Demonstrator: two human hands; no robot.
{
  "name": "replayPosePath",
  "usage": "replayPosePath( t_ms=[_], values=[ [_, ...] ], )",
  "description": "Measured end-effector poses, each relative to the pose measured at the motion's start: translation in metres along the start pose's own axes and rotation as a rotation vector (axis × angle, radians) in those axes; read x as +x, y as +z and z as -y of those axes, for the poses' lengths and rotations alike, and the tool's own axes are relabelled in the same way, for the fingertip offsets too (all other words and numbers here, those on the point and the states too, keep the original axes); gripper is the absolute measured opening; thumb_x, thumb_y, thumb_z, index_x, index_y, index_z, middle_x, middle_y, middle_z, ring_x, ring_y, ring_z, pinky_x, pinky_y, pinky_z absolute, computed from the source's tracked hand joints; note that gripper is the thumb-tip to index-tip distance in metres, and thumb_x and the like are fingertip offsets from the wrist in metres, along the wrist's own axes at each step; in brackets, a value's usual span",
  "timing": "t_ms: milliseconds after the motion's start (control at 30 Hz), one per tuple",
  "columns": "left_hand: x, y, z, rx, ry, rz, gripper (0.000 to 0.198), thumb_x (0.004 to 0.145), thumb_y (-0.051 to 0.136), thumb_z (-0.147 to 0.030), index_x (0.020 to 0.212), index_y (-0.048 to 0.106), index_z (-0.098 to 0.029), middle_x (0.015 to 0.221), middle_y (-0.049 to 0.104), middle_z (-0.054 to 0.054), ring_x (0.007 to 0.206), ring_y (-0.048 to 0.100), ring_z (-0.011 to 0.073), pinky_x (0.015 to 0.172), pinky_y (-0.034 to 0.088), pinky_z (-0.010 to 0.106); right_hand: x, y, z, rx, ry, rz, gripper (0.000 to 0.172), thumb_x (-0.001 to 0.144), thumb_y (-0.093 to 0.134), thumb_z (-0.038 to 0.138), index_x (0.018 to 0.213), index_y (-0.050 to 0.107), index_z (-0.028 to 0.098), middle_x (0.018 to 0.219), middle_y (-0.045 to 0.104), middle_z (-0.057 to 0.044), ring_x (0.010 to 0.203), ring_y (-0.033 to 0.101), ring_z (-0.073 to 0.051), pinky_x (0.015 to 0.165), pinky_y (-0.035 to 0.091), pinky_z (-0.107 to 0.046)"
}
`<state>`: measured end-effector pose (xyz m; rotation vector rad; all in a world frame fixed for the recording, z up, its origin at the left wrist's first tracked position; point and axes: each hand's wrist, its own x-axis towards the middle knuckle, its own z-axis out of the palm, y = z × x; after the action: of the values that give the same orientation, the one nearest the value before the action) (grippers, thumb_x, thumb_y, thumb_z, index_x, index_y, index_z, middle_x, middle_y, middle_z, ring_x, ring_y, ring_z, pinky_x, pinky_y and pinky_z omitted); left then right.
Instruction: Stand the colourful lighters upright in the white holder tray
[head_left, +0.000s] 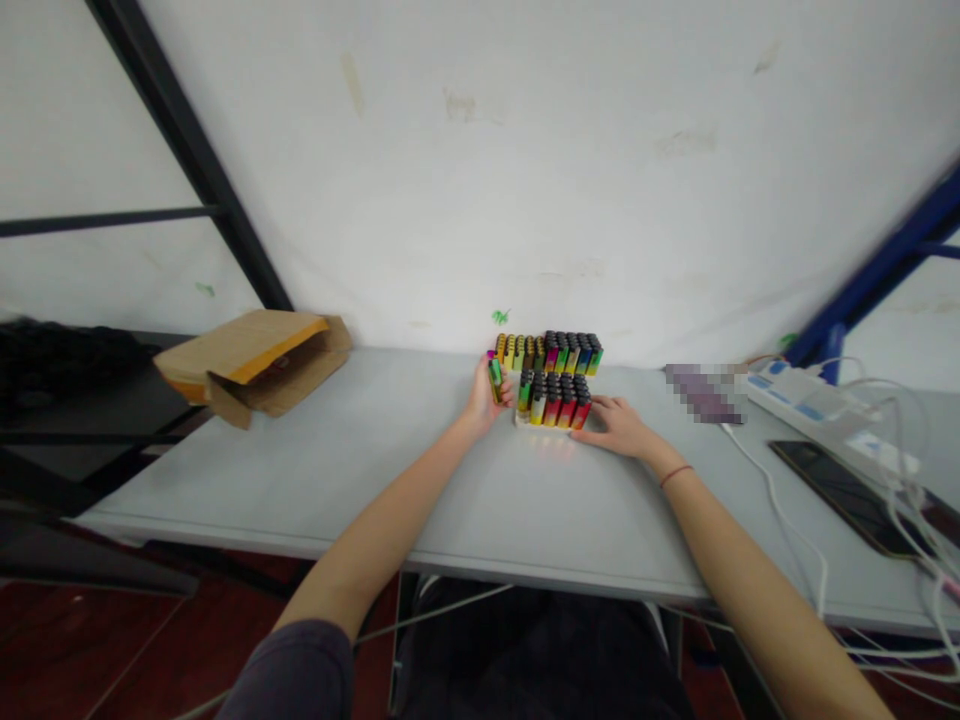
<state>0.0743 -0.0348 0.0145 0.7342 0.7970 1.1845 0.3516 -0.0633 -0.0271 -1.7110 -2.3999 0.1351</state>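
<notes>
Several coloured lighters [556, 402] stand upright in rows in a low white tray [544, 428] on the table. Behind them, more lighters [574, 353] with black tops and a group of yellow and dark ones [519, 352] stand near the wall. My left hand [487, 396], left of the tray, is closed around a green and yellow lighter [496, 380]; a purple-topped one shows beside it, partly hidden by the fingers. On the tray's right side rests my right hand [616, 426], fingers stretched out and apart, thumb near the front corner.
An open cardboard box [255, 360] lies on its side at the table's left. To the right are a phone [847, 495], a blurred-out device [703, 393] on a white cable, and a white power strip [825, 415] with tangled cables. The wall [465, 200] closes off the back.
</notes>
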Motion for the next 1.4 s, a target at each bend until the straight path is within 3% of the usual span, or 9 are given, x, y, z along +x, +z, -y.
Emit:
replayPosePath(
  t_ms=[133,200,400,733,1000,1200,1400],
  values=[
    [0.002,-0.005,-0.003,0.060,-0.080,-0.049,0.066,0.100,0.027,-0.080,0.065,0.036,-0.024,0.043,0.028,-0.008,0.033,0.019,0.0071,0.036,0.015,0.021,0.000,-0.001,0.000,0.024,-0.023,0.009,0.080,0.093,0.063,0.074,0.149,0.065,0.017,0.156,0.062,-0.019,0.139,0.056,-0.045,0.116,0.047,-0.056],
    [0.003,-0.007,-0.002,0.076,-0.084,-0.070,0.064,0.102,0.026,-0.075,0.062,0.032,-0.025,0.041,0.022,-0.009,0.032,0.015,0.0071,0.036,0.012,0.020,0.000,-0.001,0.000,0.019,-0.014,0.017,0.081,0.093,0.063,0.075,0.150,0.064,0.016,0.157,0.061,-0.019,0.140,0.055,-0.045,0.117,0.046,-0.055],
    [0.005,-0.009,0.001,0.114,-0.048,-0.146,0.053,0.106,0.024,-0.056,0.063,0.029,-0.025,0.040,0.018,-0.010,0.031,0.012,0.0068,0.036,0.010,0.019,0.000,-0.002,0.003,0.004,0.022,0.026,0.084,0.092,0.064,0.075,0.151,0.063,0.015,0.158,0.060,-0.020,0.142,0.054,-0.044,0.118,0.045,-0.052],
    [0.009,-0.013,0.001,0.159,0.037,-0.248,0.049,0.102,0.034,-0.059,0.066,0.031,-0.026,0.043,0.022,-0.010,0.034,0.015,0.0074,0.037,0.012,0.019,0.000,-0.003,0.002,0.019,0.009,0.025,0.083,0.093,0.063,0.075,0.151,0.064,0.015,0.158,0.060,-0.020,0.142,0.053,-0.046,0.117,0.046,-0.056],
    [0.004,-0.010,-0.001,0.146,0.022,-0.242,0.045,0.106,0.026,-0.049,0.068,0.033,-0.024,0.044,0.023,-0.009,0.034,0.016,0.0071,0.038,0.012,0.018,-0.001,-0.004,0.003,0.012,0.022,0.027,0.083,0.092,0.065,0.074,0.151,0.063,0.015,0.158,0.060,-0.020,0.143,0.054,-0.045,0.117,0.047,-0.054],
    [0.004,-0.011,-0.003,0.087,-0.004,-0.227,0.054,0.104,0.023,-0.062,0.066,0.032,-0.026,0.043,0.017,-0.010,0.035,0.013,0.0088,0.037,0.010,0.020,-0.001,-0.004,0.003,0.012,0.010,0.039,0.083,0.093,0.063,0.075,0.151,0.063,0.015,0.159,0.059,-0.019,0.142,0.054,-0.045,0.117,0.046,-0.054],
    [0.006,-0.011,-0.004,0.078,-0.040,-0.216,0.049,0.105,0.025,-0.053,0.065,0.031,-0.025,0.043,0.020,-0.010,0.032,0.013,0.0071,0.037,0.009,0.019,0.000,-0.002,0.001,0.008,0.004,0.024,0.082,0.093,0.064,0.075,0.150,0.064,0.016,0.157,0.061,-0.020,0.141,0.055,-0.045,0.117,0.046,-0.053]
  ],
)
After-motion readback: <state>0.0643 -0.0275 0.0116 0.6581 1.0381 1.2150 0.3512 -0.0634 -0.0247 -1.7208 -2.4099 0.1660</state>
